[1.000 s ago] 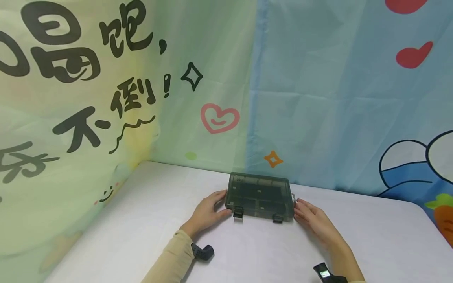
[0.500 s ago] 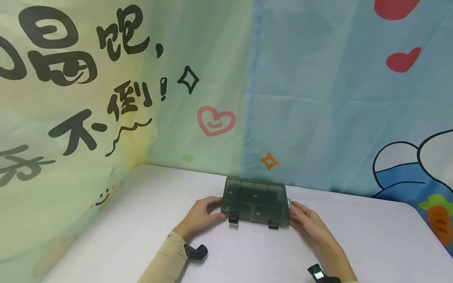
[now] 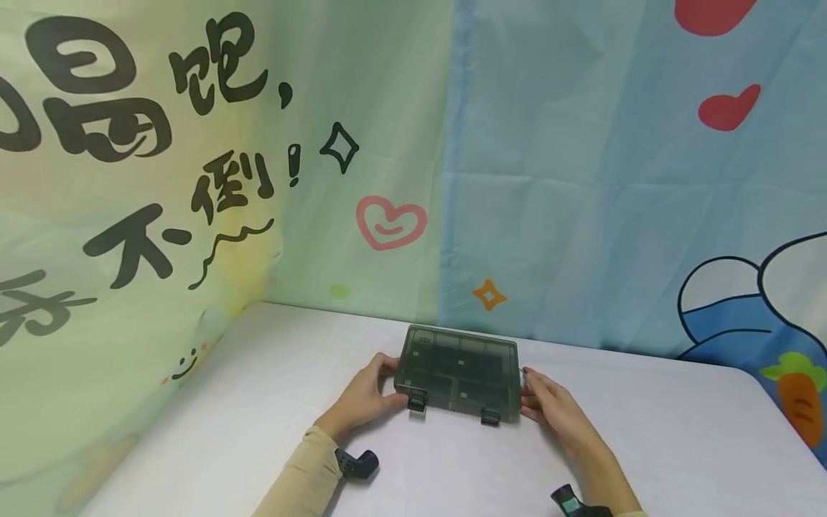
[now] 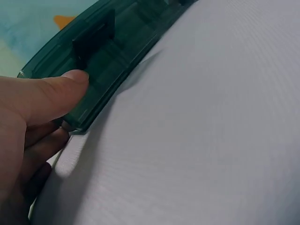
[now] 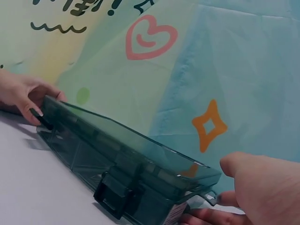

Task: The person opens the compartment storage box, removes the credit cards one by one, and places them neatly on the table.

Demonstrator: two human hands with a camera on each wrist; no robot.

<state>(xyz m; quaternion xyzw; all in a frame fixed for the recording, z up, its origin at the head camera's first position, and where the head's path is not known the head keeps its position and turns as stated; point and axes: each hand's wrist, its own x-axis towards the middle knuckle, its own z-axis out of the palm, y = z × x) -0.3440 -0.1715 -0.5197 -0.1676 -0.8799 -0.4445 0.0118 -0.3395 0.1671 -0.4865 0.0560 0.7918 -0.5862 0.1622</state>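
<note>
A dark green see-through plastic compartment box (image 3: 456, 370) stands near the back of the white table with its lid down. Two latches (image 3: 416, 400) are on its front side. My left hand (image 3: 362, 395) grips the left end; in the left wrist view the thumb (image 4: 61, 93) presses the front face beside a latch, and the other fingers reach behind and below the corner. My right hand (image 3: 557, 411) holds the right end, its lower fingers (image 5: 215, 216) at the base next to a small hanging loop (image 5: 206, 198). Dividers show dimly through the lid.
A printed cloth backdrop (image 3: 568, 215) rises right behind the table's back edge. The white tabletop (image 3: 678, 424) spreads around the box. Dark wrist devices (image 3: 358, 464) sit on both wrists.
The box has come a little toward me and slightly left, both hands moving along with it. My left thumb now lies over the front left corner. The head view has shifted slightly.
</note>
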